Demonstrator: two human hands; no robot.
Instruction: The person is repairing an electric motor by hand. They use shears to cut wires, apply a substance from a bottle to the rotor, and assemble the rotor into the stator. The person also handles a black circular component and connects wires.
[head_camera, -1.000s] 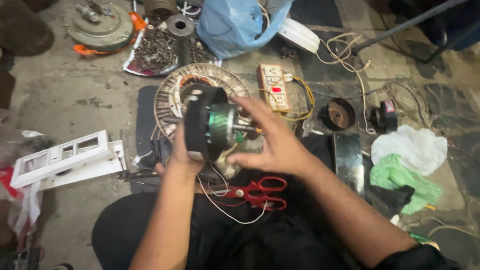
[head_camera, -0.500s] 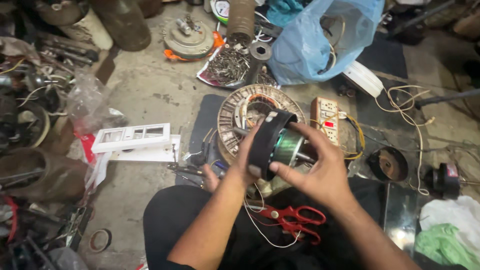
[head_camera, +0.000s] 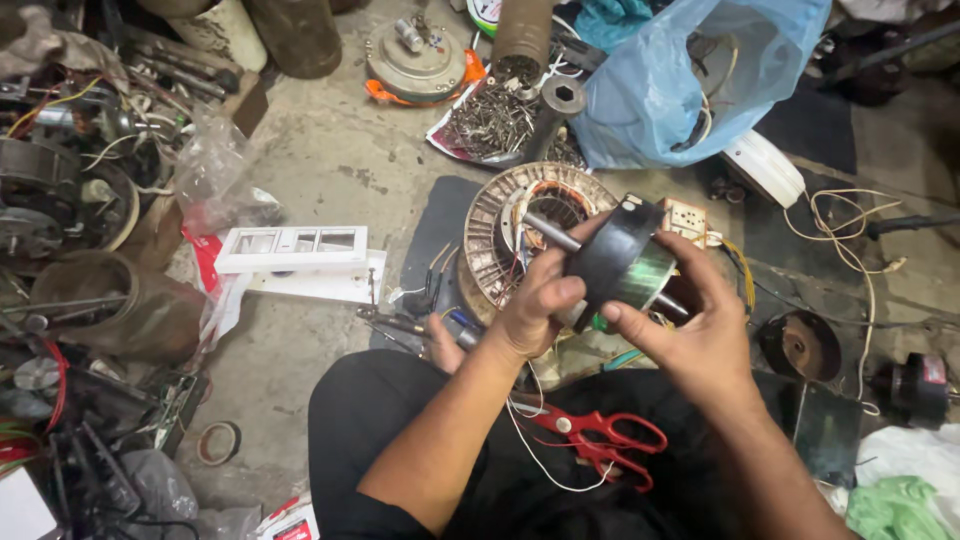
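Observation:
Both my hands hold a black motor rotor (head_camera: 622, 265) with a steel shaft through it, raised above my lap. My left hand (head_camera: 535, 305) grips its left side, thumb near the shaft. My right hand (head_camera: 690, 335) cups it from below and the right, fingers over the shiny band. Behind the rotor on the floor lies a round stator (head_camera: 510, 225) with copper windings. Red-handled scissors (head_camera: 600, 438) rest on my dark trousers just below my hands, beside a thin white wire.
A white switch plate (head_camera: 290, 248) lies to the left. A tray of screws (head_camera: 490, 120), a round metal cover (head_camera: 415, 60) and a blue plastic bag (head_camera: 690, 80) sit at the back. Motor parts and wires crowd the left edge; a power strip (head_camera: 690, 220) and cables lie right.
The view has swung left and down. The rotor has tilted in my hands, its shaft now pointing up-left, and my right hand has slid under it.

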